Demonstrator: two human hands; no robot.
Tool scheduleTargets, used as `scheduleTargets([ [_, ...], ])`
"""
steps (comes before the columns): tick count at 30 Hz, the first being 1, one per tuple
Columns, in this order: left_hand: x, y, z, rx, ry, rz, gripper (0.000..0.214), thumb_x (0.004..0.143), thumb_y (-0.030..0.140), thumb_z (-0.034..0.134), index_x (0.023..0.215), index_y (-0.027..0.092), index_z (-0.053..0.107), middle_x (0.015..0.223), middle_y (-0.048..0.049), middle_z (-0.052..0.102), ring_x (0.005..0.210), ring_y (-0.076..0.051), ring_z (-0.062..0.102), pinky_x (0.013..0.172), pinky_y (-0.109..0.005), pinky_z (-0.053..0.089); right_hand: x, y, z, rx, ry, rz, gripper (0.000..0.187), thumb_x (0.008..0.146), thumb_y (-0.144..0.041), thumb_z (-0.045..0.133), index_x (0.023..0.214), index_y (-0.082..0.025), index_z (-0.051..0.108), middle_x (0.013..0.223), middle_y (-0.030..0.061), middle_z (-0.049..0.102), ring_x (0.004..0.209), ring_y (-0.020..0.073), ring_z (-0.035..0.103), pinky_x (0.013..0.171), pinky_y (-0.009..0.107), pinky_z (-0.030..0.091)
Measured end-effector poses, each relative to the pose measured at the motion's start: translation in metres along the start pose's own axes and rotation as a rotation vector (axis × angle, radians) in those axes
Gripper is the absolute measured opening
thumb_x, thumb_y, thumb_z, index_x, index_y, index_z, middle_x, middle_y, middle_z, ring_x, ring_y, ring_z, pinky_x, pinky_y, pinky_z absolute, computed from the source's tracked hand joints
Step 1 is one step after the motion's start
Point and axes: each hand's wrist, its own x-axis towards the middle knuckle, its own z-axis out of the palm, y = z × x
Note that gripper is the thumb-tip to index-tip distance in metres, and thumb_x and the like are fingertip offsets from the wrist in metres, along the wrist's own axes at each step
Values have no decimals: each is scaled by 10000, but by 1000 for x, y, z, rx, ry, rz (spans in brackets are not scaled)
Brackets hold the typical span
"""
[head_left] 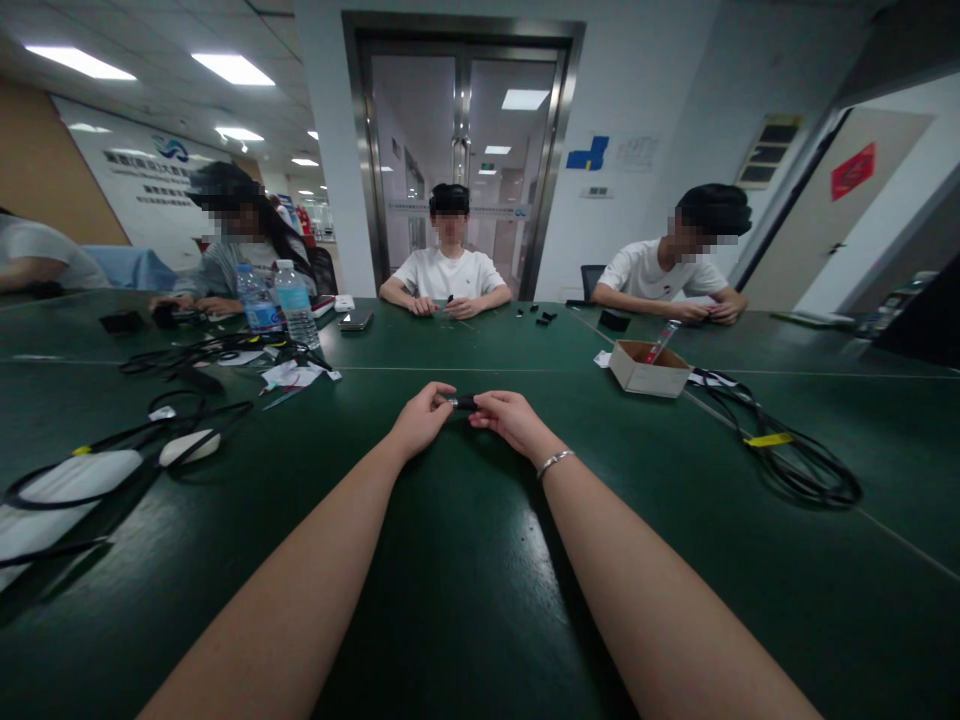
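Both my arms reach forward over a dark green table (480,600). My left hand (421,416) and my right hand (507,415) meet at the middle of the table and pinch the two ends of a small black part (463,403) with a silvery tip toward the left hand. The fingers of both hands are closed on it. A silver bracelet (555,460) sits on my right wrist.
An open cardboard box (646,368) stands at the right, with a coiled black cable (795,455) beyond it. Cables, white pouches (67,480) and two water bottles (294,305) lie at the left. Three people sit across the table, small black parts (544,318) before them.
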Motion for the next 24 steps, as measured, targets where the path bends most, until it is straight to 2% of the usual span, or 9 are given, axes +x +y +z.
scheduleTargets([
  [6,0,1,-1,-27,-26,-6,299,870,358,431,1065,172,562,691,-5,572,551,-98,491,513,-200,389,1,1,-1,13,-14,-11,133,827,-23,589,701,-58,612,581,65,601,532,129,618,547,201,555],
  [14,1,-4,-1,10,20,35,272,796,258,531,1054,191,586,874,-30,588,633,-98,520,557,-207,410,1,1,-1,15,-10,1,128,820,-28,607,697,-64,610,573,67,598,532,129,617,543,193,557],
  [19,0,-1,-3,-7,24,66,327,736,213,592,1061,177,572,925,-36,583,607,-78,503,559,-203,418,0,0,0,24,-10,-5,135,826,-15,585,704,-70,608,583,67,605,527,130,618,536,198,557],
  [22,-1,3,-3,-43,27,36,377,713,195,613,1083,168,547,934,-39,583,588,-71,500,542,-197,414,0,0,0,17,-10,-10,124,823,-16,587,714,-72,611,582,63,608,525,128,619,538,199,558],
  [24,-1,6,-3,-62,17,-20,340,757,255,589,1081,163,541,898,-43,593,589,-85,516,522,-199,407,0,1,0,11,-11,-12,106,813,-25,606,719,-74,613,581,60,609,531,129,621,541,198,557],
])
